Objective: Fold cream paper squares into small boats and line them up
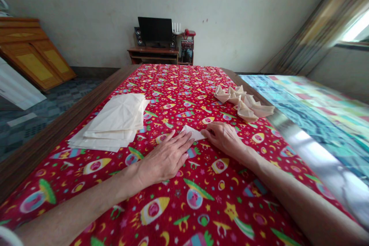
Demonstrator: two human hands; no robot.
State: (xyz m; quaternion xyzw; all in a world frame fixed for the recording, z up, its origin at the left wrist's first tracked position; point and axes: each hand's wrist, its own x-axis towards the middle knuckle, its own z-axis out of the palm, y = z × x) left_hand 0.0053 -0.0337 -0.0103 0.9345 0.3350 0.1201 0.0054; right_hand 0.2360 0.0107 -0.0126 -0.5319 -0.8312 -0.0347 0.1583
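A small piece of folded cream paper point(196, 133) lies on the red patterned cloth between my two hands. My left hand point(168, 155) rests flat, its fingers stretched out, and the fingertips cover the paper's left part. At the paper's right corner, my right hand point(223, 136) has its fingers curled, with thumb and forefinger pinching the tip. To the left sits a stack of cream paper sheets point(115, 117) with crease lines. Several folded, pointed paper pieces point(246, 103) lie in a cluster at the right, beyond my right hand.
The red cloth point(184, 207) with rockets and stars covers the long table, whose brown edge point(95, 98) shows at left. A bed point(314, 123) stands close on the right. Against the far wall is a desk point(155, 50) with a monitor point(155, 30). A wooden cabinet point(37, 57) stands at left.
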